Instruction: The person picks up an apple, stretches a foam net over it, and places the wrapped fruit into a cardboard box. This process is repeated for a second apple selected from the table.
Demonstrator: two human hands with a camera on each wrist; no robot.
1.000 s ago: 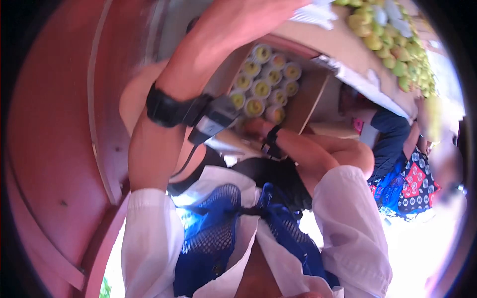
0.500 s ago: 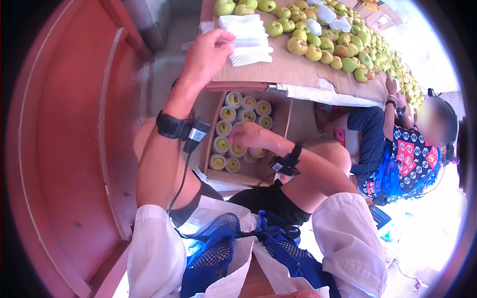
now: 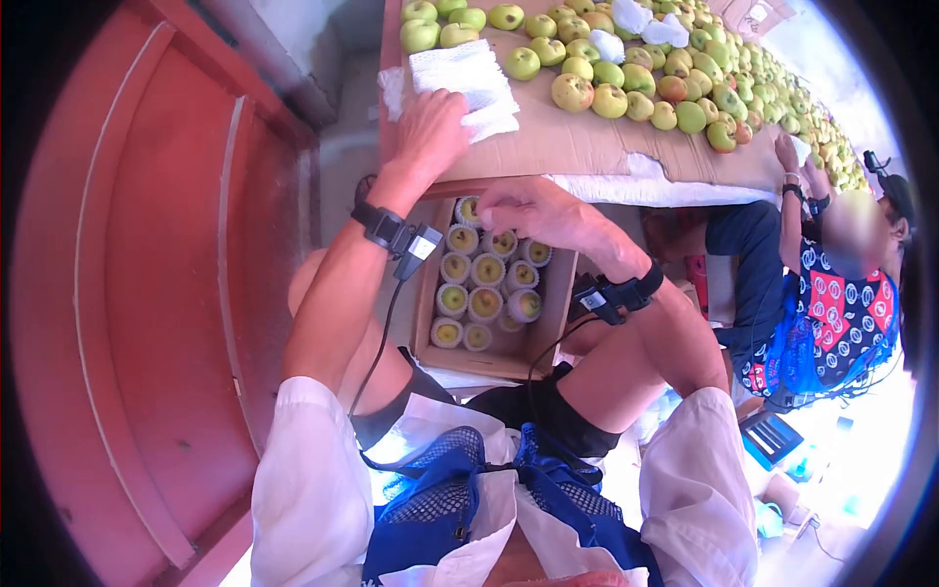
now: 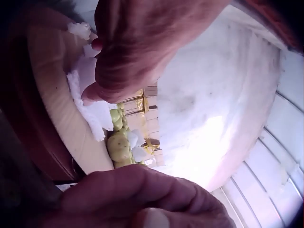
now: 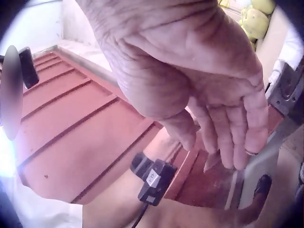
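Fingers on the left hand (image 3: 430, 132) are bent down onto a little stack of white foam sleeves (image 3: 460, 70), and in the left wrist view one of the tips is right up against the foam. Can't really tell if they're pinching a sleeve or just touching it, since the back of the hand covers most of it. The stack lies flat near the edge of a cardboard-topped table (image 3: 562, 147), with loose green and reddish apples (image 3: 608, 101) just beside it.

Right hand (image 3: 538, 210) is way more relaxed: fingers loosely bent, hanging next to each other, with the thumb near them and a bare palm, going by the right wrist view. It hovers over the far end of an open cardboard box (image 3: 489, 364), kinda close to the left one, and hides part of what's in there.

Speaking of which, the box sits below the table edge between the person's knees and has rows of sleeved apples (image 3: 486, 304), each in its own white foam. Off to the right, someone in a patterned shirt (image 3: 831, 313) reaches toward the pile too.
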